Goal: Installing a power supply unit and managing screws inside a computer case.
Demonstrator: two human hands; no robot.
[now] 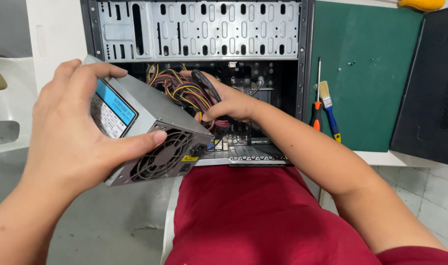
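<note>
My left hand (pixel 74 130) grips a grey metal power supply (pixel 157 130), thumb across its fan grille and fingers over the top by a blue and white label. It is held tilted at the lower left of an open computer case (pixel 199 29). A bundle of coloured cables (pixel 182 91) runs from the unit into the case. My right hand (pixel 229 100) reaches inside the case and is closed on a black cable (pixel 206 83) next to that bundle. The circuit board deeper in is partly hidden by the hand.
A green mat (pixel 366 73) lies right of the case with a red-handled screwdriver (pixel 316 115) and a small blue-handled brush (pixel 329 110). A black side panel (pixel 430 88) stands at far right. A yellow tool handle (pixel 422 5) shows at top right.
</note>
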